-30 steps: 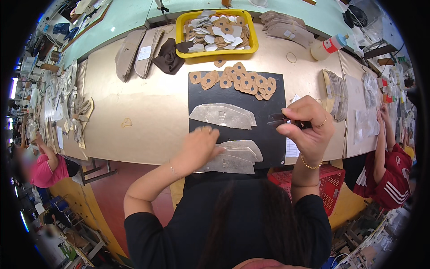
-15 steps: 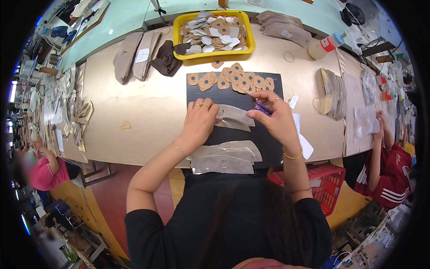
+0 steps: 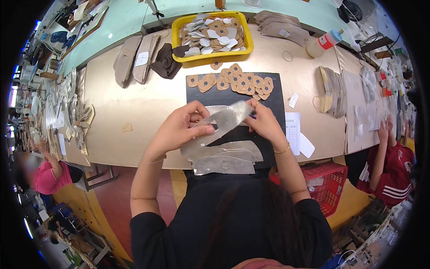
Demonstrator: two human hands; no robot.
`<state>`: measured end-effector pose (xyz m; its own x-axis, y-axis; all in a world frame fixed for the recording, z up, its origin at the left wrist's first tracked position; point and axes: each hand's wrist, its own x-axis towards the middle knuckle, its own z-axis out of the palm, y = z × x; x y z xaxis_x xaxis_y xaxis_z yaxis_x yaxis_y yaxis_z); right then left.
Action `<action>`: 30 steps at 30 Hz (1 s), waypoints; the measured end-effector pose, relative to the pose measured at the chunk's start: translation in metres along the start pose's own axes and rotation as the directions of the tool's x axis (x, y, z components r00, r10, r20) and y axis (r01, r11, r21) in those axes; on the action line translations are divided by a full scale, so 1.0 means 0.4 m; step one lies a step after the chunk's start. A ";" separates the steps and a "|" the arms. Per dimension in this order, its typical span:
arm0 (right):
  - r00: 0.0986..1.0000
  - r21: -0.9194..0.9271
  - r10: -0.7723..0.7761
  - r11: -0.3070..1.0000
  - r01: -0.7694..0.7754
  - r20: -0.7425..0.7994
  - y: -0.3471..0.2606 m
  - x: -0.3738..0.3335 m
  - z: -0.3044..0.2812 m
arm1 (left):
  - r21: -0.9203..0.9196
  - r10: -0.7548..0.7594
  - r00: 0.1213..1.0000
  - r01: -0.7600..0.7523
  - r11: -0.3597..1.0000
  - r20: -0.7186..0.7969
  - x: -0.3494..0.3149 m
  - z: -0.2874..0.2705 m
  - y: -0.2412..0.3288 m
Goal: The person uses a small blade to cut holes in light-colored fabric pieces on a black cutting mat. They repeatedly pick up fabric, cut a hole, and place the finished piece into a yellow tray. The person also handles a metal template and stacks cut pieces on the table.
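Note:
A grey curved sheet piece point(image 3: 230, 117) is lifted and tilted over the black mat point(image 3: 264, 143). My left hand point(image 3: 186, 125) pinches its lower left part, with a small cut-out showing near the thumb. At its upper right end, my right hand point(image 3: 264, 121) has its fingers closed on the edge. A thin purple-handled tool point(image 3: 252, 116) stays tucked in that hand, mostly hidden, its kind unclear. Another grey piece point(image 3: 217, 109) lies partly covered behind. Nearer me rests an overlapping pile of similar grey pieces point(image 3: 224, 162). Tan patches with dark centres point(image 3: 242, 83) are heaped along the mat's far edge.
A yellow tray point(image 3: 215, 58) full of patches stands beyond the mat, beside a dark cloth point(image 3: 166, 62). Stacked panels point(image 3: 331, 92) and a bottle point(image 3: 320, 45) are to the right. A red crate point(image 3: 329, 193) sits below the table edge. Co-workers flank both sides.
The grey piece has come up off the mat, tilted between both hands. My left hand has shifted left and lower; my right hand has closed on the piece's end.

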<state>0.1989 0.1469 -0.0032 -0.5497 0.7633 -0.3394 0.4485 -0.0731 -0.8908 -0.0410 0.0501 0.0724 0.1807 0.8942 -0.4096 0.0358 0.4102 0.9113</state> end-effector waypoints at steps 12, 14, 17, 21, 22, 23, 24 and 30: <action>0.947 0.743 -0.321 0.635 0.213 0.002 -0.145 -0.068 -0.051 | 0.283 0.389 0.908 -0.336 0.898 -0.156 0.000 0.093 0.049; 0.903 0.675 -0.425 0.686 0.274 0.066 -0.163 -0.084 -0.057 | 0.064 0.449 0.870 -0.446 0.893 -0.204 0.005 0.101 0.046; 0.888 0.457 -0.451 0.812 0.364 0.094 -0.179 -0.107 -0.053 | -0.138 0.406 0.881 -0.446 0.884 -0.245 -0.003 0.113 0.045; 0.866 0.142 -0.485 0.855 0.499 -0.126 -0.189 -0.109 -0.064 | -0.143 0.378 0.889 -0.422 0.895 -0.259 -0.010 0.122 0.050; 0.850 0.103 -0.504 0.847 0.521 -0.152 -0.191 -0.107 -0.066 | -0.153 0.381 0.886 -0.428 0.891 -0.264 -0.011 0.123 0.051; 0.833 0.063 -0.524 0.839 0.541 -0.177 -0.194 -0.105 -0.068 | -0.120 0.405 0.874 -0.448 0.886 -0.269 -0.012 0.123 0.052; 0.815 0.024 -0.544 0.829 0.559 -0.201 -0.197 -0.104 -0.070 | -0.087 0.429 0.861 -0.466 0.880 -0.274 -0.014 0.123 0.054; 0.803 -0.093 -0.593 0.804 0.587 -0.060 -0.225 -0.103 -0.096 | 0.077 0.464 0.853 -0.460 0.885 -0.237 -0.026 0.117 0.061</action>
<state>0.2084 0.1468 0.1024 -0.6653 0.6947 0.2736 0.1034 0.4486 -0.8877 0.0038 0.0424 0.1007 -0.0626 0.9960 0.0633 0.0245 -0.0619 0.9978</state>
